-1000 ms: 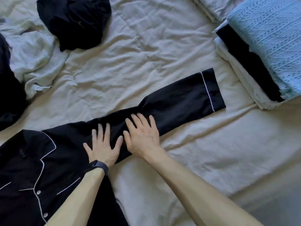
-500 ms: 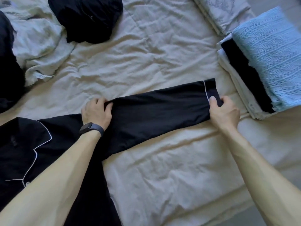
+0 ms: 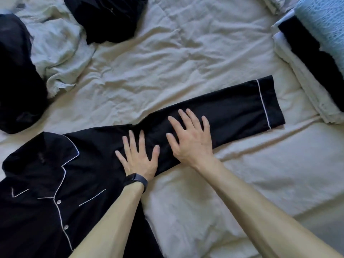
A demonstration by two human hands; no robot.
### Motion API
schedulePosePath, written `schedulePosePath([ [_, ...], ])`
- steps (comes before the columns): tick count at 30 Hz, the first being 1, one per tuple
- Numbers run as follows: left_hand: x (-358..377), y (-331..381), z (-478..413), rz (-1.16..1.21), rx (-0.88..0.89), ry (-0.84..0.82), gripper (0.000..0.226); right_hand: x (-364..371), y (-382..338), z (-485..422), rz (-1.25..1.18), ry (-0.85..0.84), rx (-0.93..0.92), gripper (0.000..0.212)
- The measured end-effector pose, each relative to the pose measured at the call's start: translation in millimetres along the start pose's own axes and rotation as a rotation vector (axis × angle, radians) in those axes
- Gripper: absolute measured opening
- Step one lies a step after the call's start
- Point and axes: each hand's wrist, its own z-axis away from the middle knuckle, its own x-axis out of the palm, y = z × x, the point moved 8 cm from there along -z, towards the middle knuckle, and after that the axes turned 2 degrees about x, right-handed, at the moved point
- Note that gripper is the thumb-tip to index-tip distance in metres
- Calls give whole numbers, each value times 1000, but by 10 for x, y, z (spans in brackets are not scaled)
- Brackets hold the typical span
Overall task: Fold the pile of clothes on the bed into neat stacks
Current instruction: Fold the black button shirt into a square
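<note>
Left grip (image 3: 138, 159) and right grip (image 3: 191, 138) (both flat) press the sleeve (image 3: 232, 108) beneath.

Looking at bed (image 3: 186, 58), cream sheet creased all over. Seeing black pyjama shirt (image 3: 46, 192) w/ white piping lying flat, front up, at lower L; its sleeve (image 3: 238, 107) stretching straight out twd R, cuff ending near folded stack (image 3: 297, 75). Noting that stack sitting at R edge: white fabric (image 3: 305, 90) at bottom, black layer (image 3: 314, 53) in middle, light-blue knit (image 3: 323, 21) on top. Spotting crumpled black garment (image 3: 108, 17) at top centre, touching rumpled pale-green garment (image 3: 55, 45) at top L. Finding another dark bundle (image 3: 16, 81) at far L edge, up against pale-green one. Catching pale folded item (image 3: 279, 4) at top R, partly cut off.
</note>
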Motion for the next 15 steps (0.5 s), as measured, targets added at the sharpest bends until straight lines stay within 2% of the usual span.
schedulePosePath([
  [2, 47, -32, -139, -85, 24, -36, 84, 293, 89, -95, 160, -162, -64, 65],
  [3, 41, -35, -210, -111, 40, -57, 84, 320, 271, -114, 231, -175, -42, 68],
  [7, -37, -88, -300, -108, 118, -115, 80, 54, 1020, -74, 372, -114, 214, 73],
  [9, -109, -183, -198, -60, 152, -99, 72, -8, 1041, -3, 346, -145, 327, 74],
  [11, -157, -373, -26, -18, 160, -66, 65, 13, 715, 118, 287, -166, 329, 69],
  [15, -170, -1124, 567, 74, 93, -41, 59, 290, -636, 632, 131, -158, -11, 59],
])
